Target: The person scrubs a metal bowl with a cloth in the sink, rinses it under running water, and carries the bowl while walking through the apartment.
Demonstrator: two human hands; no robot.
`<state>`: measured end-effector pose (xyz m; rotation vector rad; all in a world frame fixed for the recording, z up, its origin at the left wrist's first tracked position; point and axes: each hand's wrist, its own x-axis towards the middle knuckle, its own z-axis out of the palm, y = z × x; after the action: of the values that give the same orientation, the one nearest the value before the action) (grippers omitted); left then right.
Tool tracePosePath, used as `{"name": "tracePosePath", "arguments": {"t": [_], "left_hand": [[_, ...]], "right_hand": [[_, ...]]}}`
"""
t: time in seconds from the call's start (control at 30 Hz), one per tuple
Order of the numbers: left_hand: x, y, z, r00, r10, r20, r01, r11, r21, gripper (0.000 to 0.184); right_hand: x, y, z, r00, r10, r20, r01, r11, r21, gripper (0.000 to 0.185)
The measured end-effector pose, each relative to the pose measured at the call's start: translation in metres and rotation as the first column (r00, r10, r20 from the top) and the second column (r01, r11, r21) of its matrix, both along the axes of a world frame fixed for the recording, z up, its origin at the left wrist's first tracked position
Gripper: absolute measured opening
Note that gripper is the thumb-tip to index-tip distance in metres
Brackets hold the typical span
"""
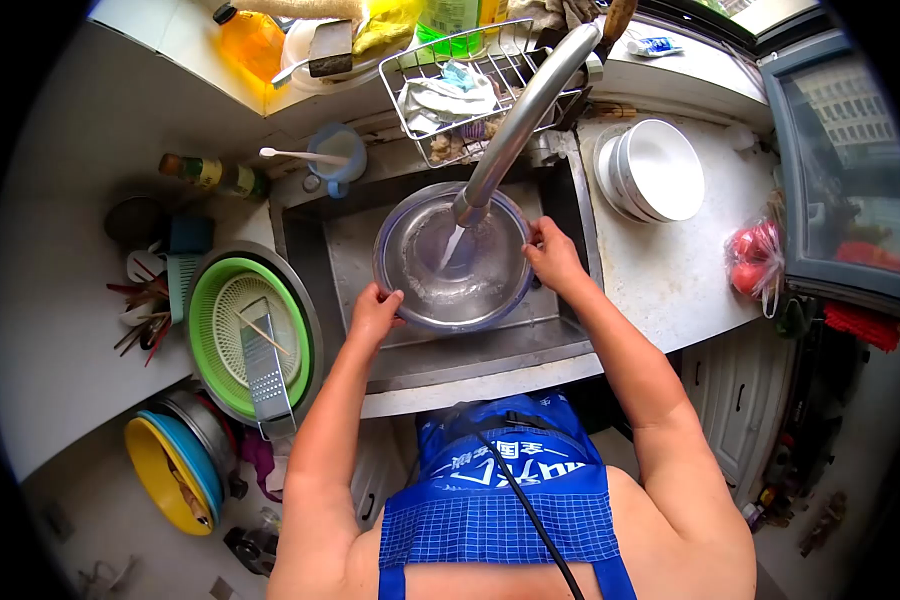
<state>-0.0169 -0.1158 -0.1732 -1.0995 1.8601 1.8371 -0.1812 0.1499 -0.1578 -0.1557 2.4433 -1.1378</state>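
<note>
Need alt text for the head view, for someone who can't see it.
The left hand and right hand hold a round bowl by its rim in a metal sink as water runs into it from the tap. Stacked white bowls stand right; a green basket with a grater, left.

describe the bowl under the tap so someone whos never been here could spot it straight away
Find the metal sink with a curved tap reaching over it. Beneath the tap, the left hand and right hand hold a wide, round bowl by its rim. Unlike the white bowls stacked to the right, it has water running into it.
</note>
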Motion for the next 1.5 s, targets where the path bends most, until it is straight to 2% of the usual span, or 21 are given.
{"name": "tracePosePath", "arguments": {"t": [0.17,0.27,0.37,0.4,0.43,0.53,0.6,0.63,0.7,0.77,0.8,0.83,0.87,0.97,1.0,1.13,1.23,1.3,1.37,1.4,1.5], "left_hand": [[0.007,0.014,0.017,0.995,-0.028,-0.094,0.028,1.000,-0.002,0.016],[-0.007,0.014,0.035,0.994,-0.056,-0.091,0.053,0.998,-0.035,0.014],[-0.009,0.008,0.059,0.986,0.045,-0.160,-0.040,0.999,0.031,0.012],[-0.006,0.005,0.073,0.984,-0.007,-0.179,-0.006,0.997,-0.071,0.012],[-0.001,0.003,0.080,0.980,-0.061,-0.192,0.027,0.984,-0.174,0.012],[0.020,-0.002,0.075,0.943,-0.081,-0.323,-0.025,0.950,-0.310,0.023],[0.023,-0.002,0.078,0.912,-0.130,-0.388,-0.038,0.917,-0.397,0.027],[0.022,0.000,0.086,0.903,-0.149,-0.403,-0.062,0.883,-0.465,0.029],[0.016,0.006,0.107,0.893,-0.169,-0.417,-0.087,0.844,-0.529,0.032],[0.009,0.011,0.127,0.809,-0.421,-0.410,-0.071,0.622,-0.780,0.026],[0.010,0.010,0.128,0.810,-0.418,-0.411,-0.073,0.623,-0.778,0.026],[0.011,0.009,0.129,0.783,-0.492,-0.381,-0.082,0.525,-0.847,0.024],[0.012,0.008,0.130,0.753,-0.562,-0.342,-0.097,0.419,-0.903,0.023],[0.018,0.007,0.139,0.731,-0.612,-0.302,-0.132,0.308,-0.942,0.022],[0.021,0.006,0.141,0.730,-0.614,-0.301,-0.131,0.306,-0.943,0.022],[0.031,0.004,0.151,0.654,-0.699,-0.288,-0.178,0.227,-0.957,0.022],[0.039,0.002,0.160,0.623,-0.736,-0.265,-0.186,0.189,-0.964,0.022],[0.045,0.000,0.164,0.611,-0.752,-0.248,-0.194,0.161,-0.968,0.022],[0.051,-0.001,0.167,0.561,-0.790,-0.249,-0.179,0.178,-0.968,0.022],[0.053,-0.001,0.170,0.561,-0.789,-0.249,-0.183,0.175,-0.967,0.022],[0.059,-0.001,0.174,0.499,-0.825,-0.264,-0.194,0.190,-0.962,0.021]], "right_hand": [[0.003,0.021,-0.029,0.996,-0.017,0.083,0.019,1.000,-0.016,0.025],[-0.011,0.024,-0.041,0.966,-0.081,0.245,0.093,0.995,-0.040,0.031],[-0.008,0.002,-0.060,0.993,-0.074,0.088,0.080,0.994,-0.072,0.031],[-0.007,-0.010,-0.048,0.980,-0.021,0.197,0.044,0.993,-0.112,0.030],[-0.001,-0.018,-0.054,0.982,-0.019,0.190,0.052,0.984,-0.169,0.030],[0.016,-0.024,-0.068,0.976,0.064,0.208,-0.045,0.994,-0.095,0.029],[0.022,-0.023,-0.059,0.849,0.078,0.523,0.069,0.964,-0.257,0.027],[0.019,-0.022,-0.052,0.851,0.077,0.519,0.069,0.964,-0.256,0.027],[0.008,-0.015,-0.030,1.000,0.011,-0.001,-0.011,0.992,-0.129,0.023],[-0.025,-0.011,-0.009,0.982,-0.186,0.013,0.181,0.936,-0.303,0.021],[-0.042,-0.010,0.000,0.974,-0.227,-0.021,0.201,0.902,-0.383,0.022],[-0.059,-0.009,0.010,0.961,-0.270,-0.051,0.217,0.860,-0.462,0.024],[-0.076,-0.009,0.022,0.966,-0.248,-0.067,0.198,0.885,-0.422,0.025],[-0.111,-0.008,0.030,0.976,-0.172,-0.137,0.129,0.951,-0.280,0.027],[-0.114,-0.008,0.030,0.977,-0.112,-0.182,0.080,0.982,-0.172,0.028],[-0.105,-0.004,0.026,0.981,-0.140,-0.131,0.106,0.964,-0.243,0.026],[-0.078,0.000,0.029,0.968,-0.077,-0.239,0.059,0.995,-0.083,0.025],[-0.047,0.003,0.043,0.847,0.298,-0.441,-0.215,0.949,0.229,0.040],[-0.018,-0.005,0.071,0.868,0.397,-0.297,-0.331,0.910,0.250,0.054],[-0.006,-0.006,0.076,0.872,0.421,-0.250,-0.388,0.906,0.172,0.057],[0.019,-0.016,0.091,0.838,0.475,-0.269,-0.488,0.872,0.019,0.062]]}}
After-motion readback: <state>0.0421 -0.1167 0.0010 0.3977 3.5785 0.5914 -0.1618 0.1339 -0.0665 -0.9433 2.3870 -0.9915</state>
